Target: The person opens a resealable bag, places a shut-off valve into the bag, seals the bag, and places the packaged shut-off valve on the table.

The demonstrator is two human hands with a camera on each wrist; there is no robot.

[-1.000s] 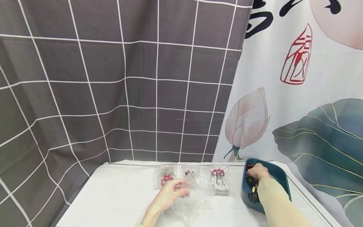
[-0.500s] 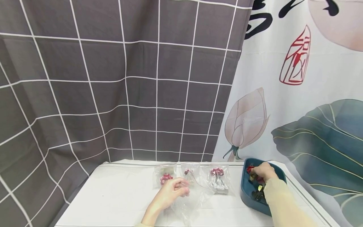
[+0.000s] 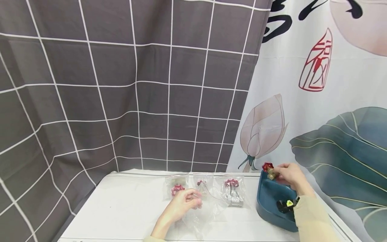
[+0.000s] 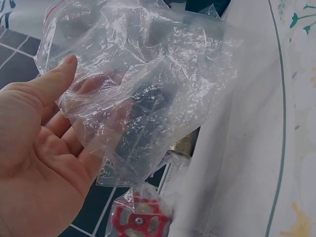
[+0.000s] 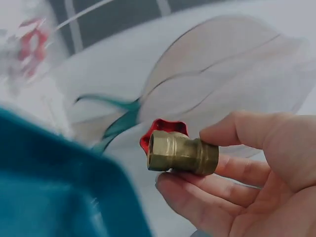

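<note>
My right hand grips a brass valve with a red handwheel, raised over the far part of the blue bin. Close up in the right wrist view, thumb and fingers pinch the brass valve body, its threaded opening pointing left and the red handwheel behind it. My left hand holds a clear plastic bag above the white table. In the left wrist view the crumpled plastic bag lies between the thumb and the fingers, which show partly through the film.
The blue bin holds a black piece with a yellow part. Behind my left hand lie bagged valves with red handwheels: a left one, a small middle one and a right one. A grey checked curtain hangs behind.
My right hand has come up out of the bin with the brass valve, which was among the bin's contents earlier. My left hand has stayed in place with the bag.
</note>
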